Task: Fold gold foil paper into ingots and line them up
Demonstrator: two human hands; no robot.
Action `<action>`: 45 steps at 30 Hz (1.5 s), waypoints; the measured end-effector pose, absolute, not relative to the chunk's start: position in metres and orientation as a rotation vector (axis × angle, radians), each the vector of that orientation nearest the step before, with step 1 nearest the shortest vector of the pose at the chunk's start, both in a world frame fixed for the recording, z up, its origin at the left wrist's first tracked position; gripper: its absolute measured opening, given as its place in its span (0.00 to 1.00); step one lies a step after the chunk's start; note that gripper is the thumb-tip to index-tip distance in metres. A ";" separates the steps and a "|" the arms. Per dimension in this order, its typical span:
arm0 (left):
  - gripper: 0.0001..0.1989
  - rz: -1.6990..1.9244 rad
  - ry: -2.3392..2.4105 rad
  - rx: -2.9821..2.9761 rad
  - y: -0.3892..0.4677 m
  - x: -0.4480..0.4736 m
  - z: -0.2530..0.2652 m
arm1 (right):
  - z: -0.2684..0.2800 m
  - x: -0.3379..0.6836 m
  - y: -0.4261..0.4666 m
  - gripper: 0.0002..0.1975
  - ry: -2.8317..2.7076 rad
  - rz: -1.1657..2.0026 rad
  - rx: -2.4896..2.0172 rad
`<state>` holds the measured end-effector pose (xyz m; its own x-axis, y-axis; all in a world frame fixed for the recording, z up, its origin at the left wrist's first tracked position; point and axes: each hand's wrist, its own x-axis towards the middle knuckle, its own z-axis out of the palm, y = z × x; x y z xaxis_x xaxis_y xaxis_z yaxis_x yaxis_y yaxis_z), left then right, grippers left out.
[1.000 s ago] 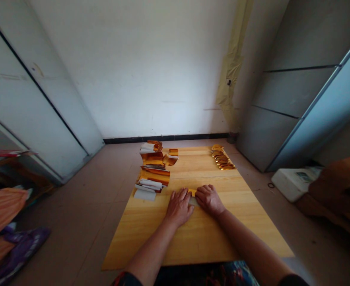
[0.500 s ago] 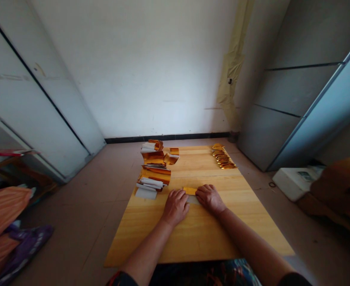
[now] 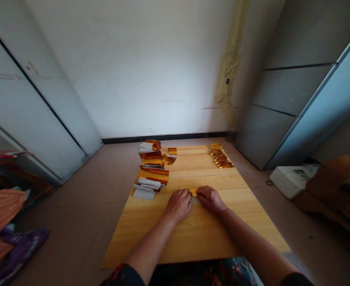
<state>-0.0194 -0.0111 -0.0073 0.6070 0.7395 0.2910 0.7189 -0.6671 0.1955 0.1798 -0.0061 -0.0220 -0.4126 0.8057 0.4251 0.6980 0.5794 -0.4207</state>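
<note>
A small strip of gold foil paper point(image 3: 193, 192) lies on the wooden tabletop point(image 3: 169, 238), mostly covered by my fingers. My left hand point(image 3: 179, 204) presses on its left part with the fingers together. On the right end, my right hand point(image 3: 211, 198) has its fingers curled and closed on the paper. Stacks of loose gold sheets point(image 3: 154, 173) with pale grey backs lie curled along the table's left side. At the far right edge, a row of folded gold paper pieces point(image 3: 222, 159) sits tightly lined up.
A white wall point(image 3: 163, 71) stands beyond the table. To the right are a grey refrigerator point(image 3: 282, 87) and a white box point(image 3: 288, 180) on the floor. Orange and purple bags point(image 3: 22, 250) lie at the left, near a white cabinet point(image 3: 34, 99).
My left hand has slid right along the gold paper, closer to my right hand, covering more of it. My right hand stays at the paper's right end. The whole view has shifted slightly.
</note>
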 end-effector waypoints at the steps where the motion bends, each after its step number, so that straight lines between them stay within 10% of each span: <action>1: 0.14 0.530 1.248 2.781 -0.012 -0.020 -0.006 | -0.024 0.186 -0.006 0.10 -2.155 0.313 -1.180; 45: 0.08 0.540 1.394 2.637 -0.022 -0.014 -0.011 | -0.016 0.182 0.001 0.05 -2.221 0.346 -1.442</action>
